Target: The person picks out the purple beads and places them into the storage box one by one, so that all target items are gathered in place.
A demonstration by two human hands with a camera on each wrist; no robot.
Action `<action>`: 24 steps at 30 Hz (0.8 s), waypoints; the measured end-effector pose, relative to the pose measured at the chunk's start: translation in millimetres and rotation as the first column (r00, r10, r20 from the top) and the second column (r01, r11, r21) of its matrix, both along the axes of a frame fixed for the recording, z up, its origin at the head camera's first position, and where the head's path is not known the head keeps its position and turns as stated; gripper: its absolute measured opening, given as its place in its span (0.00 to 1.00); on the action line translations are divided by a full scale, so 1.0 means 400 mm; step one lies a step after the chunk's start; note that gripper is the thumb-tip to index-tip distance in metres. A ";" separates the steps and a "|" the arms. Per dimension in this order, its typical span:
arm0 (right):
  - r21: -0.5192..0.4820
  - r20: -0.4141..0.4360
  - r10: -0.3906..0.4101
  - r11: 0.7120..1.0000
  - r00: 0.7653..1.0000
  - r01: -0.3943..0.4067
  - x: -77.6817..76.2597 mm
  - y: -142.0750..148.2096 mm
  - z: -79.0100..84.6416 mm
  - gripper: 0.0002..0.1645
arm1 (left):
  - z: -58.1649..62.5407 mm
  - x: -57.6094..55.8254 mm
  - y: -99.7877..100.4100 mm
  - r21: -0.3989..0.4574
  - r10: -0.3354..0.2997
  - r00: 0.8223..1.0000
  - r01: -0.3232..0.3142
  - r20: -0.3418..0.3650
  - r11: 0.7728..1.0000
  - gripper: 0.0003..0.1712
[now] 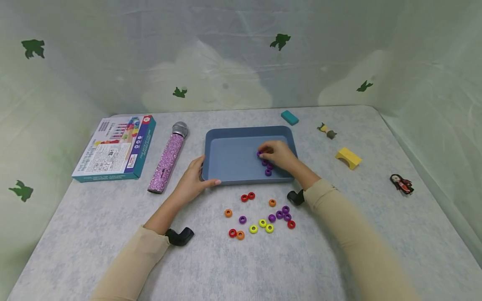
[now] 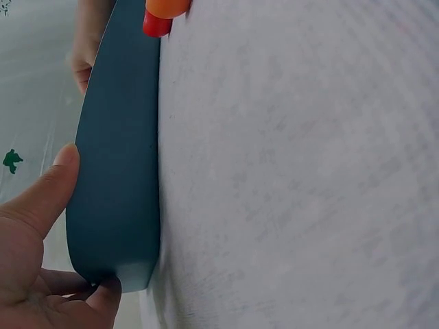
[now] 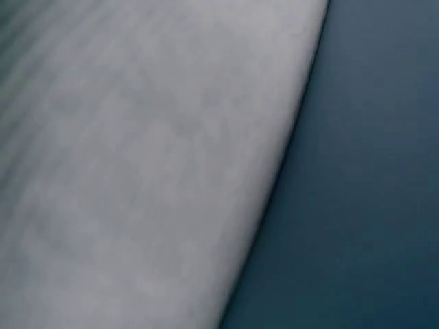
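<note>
A shallow blue-grey tray point(image 1: 233, 161) lies mid-table in the head view. My left hand point(image 1: 190, 180) grips its near left corner, the thumb along the front wall and the fingers at the left side. The left wrist view shows that hand point(image 2: 41, 274) close, fingertips at the corner of the tray point(image 2: 116, 171). Inside the tray's right half, my right hand point(image 1: 278, 154) pinches a purple bead point(image 1: 259, 154) between thumb and fingers. Several more purple beads point(image 1: 268, 172) sit just below it. Only the tray wall point(image 3: 370, 171) and blurred table show in the right wrist view.
Several red point(image 1: 244, 198), orange point(image 1: 228, 213), yellow point(image 1: 262, 223) and purple beads point(image 1: 242, 219) are scattered before the tray. Leftward lie a glittery pink microphone point(image 1: 167, 163) and a box point(image 1: 114, 148). To the right are a teal block point(image 1: 289, 117), a yellow arch block point(image 1: 349, 158) and small figures point(image 1: 402, 184).
</note>
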State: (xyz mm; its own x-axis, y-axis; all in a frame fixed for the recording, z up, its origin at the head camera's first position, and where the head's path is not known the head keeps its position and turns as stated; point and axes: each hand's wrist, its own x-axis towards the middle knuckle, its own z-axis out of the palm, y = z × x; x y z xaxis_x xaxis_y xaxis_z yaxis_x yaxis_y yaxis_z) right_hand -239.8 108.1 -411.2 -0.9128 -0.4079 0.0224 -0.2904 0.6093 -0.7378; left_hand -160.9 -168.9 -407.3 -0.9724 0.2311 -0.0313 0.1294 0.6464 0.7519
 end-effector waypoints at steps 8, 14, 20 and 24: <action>0.048 0.058 -0.004 0.999 0.998 0.001 -0.002 -0.012 -0.005 0.11 | 0.002 0.002 -0.001 -0.007 0.005 1.000 -0.005 0.009 1.000 0.57; -0.016 0.054 0.019 1.000 0.998 -0.018 0.014 -0.004 0.011 0.17 | 0.002 0.001 0.000 0.006 -0.006 1.000 0.006 0.005 1.000 0.57; -0.196 -0.056 0.135 0.970 0.989 -0.144 0.092 -0.004 0.061 0.22 | 0.001 0.000 0.000 0.005 -0.003 1.000 0.003 0.010 1.000 0.58; -0.239 -0.137 0.238 0.934 0.962 -0.265 0.165 -0.019 0.076 0.22 | 0.002 0.000 -0.001 0.007 0.001 1.000 -0.001 0.013 1.000 0.58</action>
State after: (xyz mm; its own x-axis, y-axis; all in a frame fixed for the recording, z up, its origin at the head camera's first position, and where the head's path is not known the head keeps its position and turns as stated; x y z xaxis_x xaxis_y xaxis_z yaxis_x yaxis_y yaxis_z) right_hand -173.7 100.6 -380.9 -0.7683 -0.5919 0.2438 -0.4930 0.3041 -0.8151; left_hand -161.0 -169.2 -406.7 -0.9721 0.2308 -0.0424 0.1192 0.6414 0.7579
